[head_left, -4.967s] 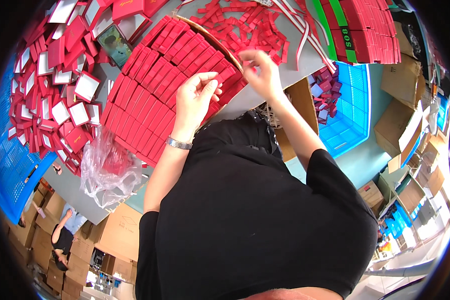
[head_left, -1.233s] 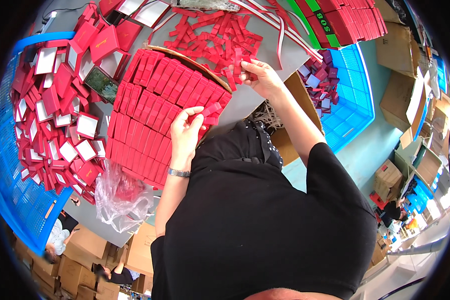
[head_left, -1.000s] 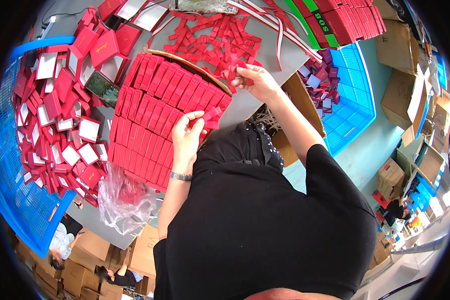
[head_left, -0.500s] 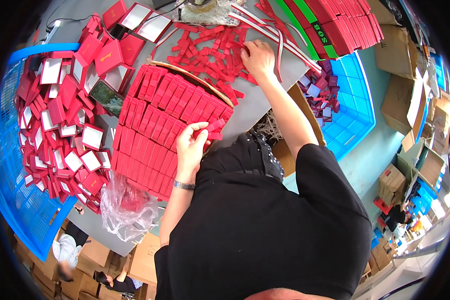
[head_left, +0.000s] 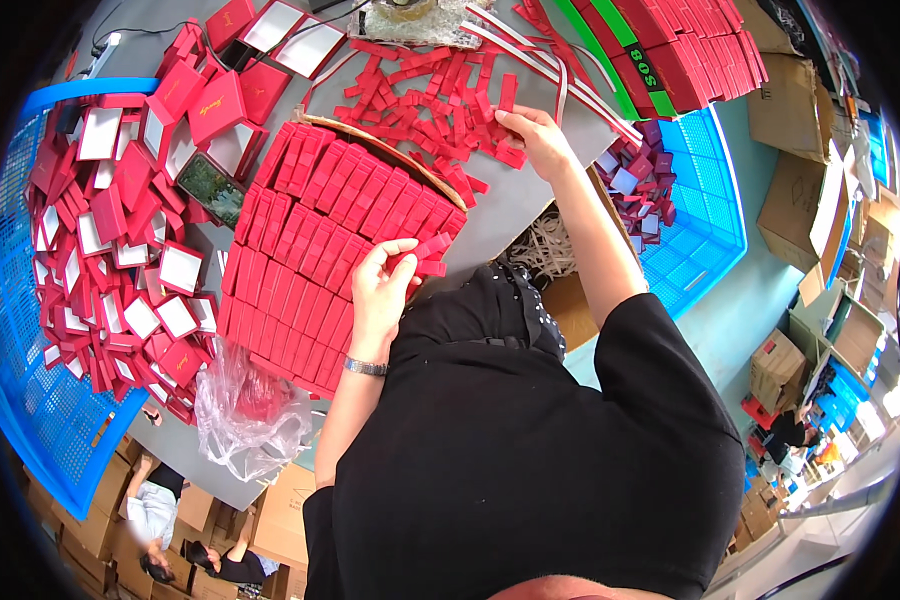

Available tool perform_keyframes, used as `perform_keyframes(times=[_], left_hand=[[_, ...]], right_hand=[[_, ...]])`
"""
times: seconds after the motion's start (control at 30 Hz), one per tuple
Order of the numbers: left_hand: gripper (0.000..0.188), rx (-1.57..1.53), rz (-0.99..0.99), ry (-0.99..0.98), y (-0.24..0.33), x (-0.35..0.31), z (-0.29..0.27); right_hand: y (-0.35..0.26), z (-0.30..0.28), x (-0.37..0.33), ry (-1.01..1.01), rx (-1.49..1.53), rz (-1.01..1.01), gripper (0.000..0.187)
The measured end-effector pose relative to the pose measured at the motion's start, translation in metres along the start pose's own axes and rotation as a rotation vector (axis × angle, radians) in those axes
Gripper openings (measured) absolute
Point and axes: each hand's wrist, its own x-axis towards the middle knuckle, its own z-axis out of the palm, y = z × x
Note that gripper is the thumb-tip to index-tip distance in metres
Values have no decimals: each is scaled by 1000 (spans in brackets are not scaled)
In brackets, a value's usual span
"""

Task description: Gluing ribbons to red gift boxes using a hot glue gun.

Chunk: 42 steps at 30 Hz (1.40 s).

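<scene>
My left hand [head_left: 378,292] is closed over the near right corner of a carton packed with rows of narrow red pieces [head_left: 320,225]. A small folded red strip [head_left: 433,246] is pinched between its thumb and fingers. My right hand [head_left: 542,142] reaches out over the table, beside a loose pile of short red strips [head_left: 425,110]. Its thumb and index finger come together at the lower end of one upright red strip [head_left: 508,92]. The folded flap of the carton [head_left: 390,155] lies between the packed rows and the pile.
At left, a blue basket [head_left: 45,420] and the table hold many red boxes with white insides [head_left: 95,235]. A phone [head_left: 210,188] and a plastic bag [head_left: 250,420] lie near the carton. Red-and-white ribbons [head_left: 560,75], stacked red boxes [head_left: 685,60] and another blue basket [head_left: 715,190] are at right.
My right hand has drawn back right and nearer from the pile, and a red strip now stands out from its fingertips. My left hand stays almost in place with its strip.
</scene>
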Motion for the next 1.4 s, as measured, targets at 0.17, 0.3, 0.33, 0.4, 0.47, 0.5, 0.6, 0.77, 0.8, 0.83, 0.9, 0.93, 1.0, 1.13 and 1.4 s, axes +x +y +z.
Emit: perform_keyframes(times=[0.17, 0.3, 0.33, 0.4, 0.47, 0.5, 0.6, 0.77, 0.8, 0.83, 0.9, 0.93, 1.0, 1.13, 1.4], left_hand=[[20, 3, 8, 20, 0, -1, 1], [21, -5, 4, 10, 2, 0, 3], [21, -13, 5, 8, 1, 0, 3], [21, -15, 24, 12, -3, 2, 1], [20, -21, 32, 18, -4, 4, 2], [20, -24, 48, -3, -2, 6, 4], [20, -8, 32, 27, 7, 6, 5], [20, 3, 45, 14, 14, 10, 11], [20, -7, 43, -2, 13, 11, 12], [20, -18, 41, -15, 13, 13, 12], [20, -51, 6, -12, 16, 15, 14], [20, -73, -5, -4, 16, 15, 14], [20, -117, -30, 10, 18, 18, 13], [20, -162, 8, 14, 16, 17, 6], [19, -123, -26, 13, 22, 23, 8]], right_hand=[[4, 8, -4, 129, -188, -37, 31], [1, 18, -12, 443, -755, -366, 30], [-6, 21, -18, 414, -911, -451, 35], [-5, 24, -22, 397, -1027, -556, 39], [4, 20, -17, 402, -1114, -632, 45], [8, 16, -12, 436, -1082, -623, 47], [-14, 9, -1, 482, -751, -443, 34], [-50, -37, 67, 720, -877, -658, 28], [-60, -41, 82, 724, -877, -664, 28], [-70, -42, 96, 741, -948, -658, 29], [-84, -40, 116, 752, -1019, -654, 30], [-87, -38, 124, 738, -1195, -570, 29], [-92, -39, 142, 697, -1432, -435, 23], [-94, -52, 164, 690, -1607, -476, 20], [-80, -69, 124, 258, 271, -289, 13]])
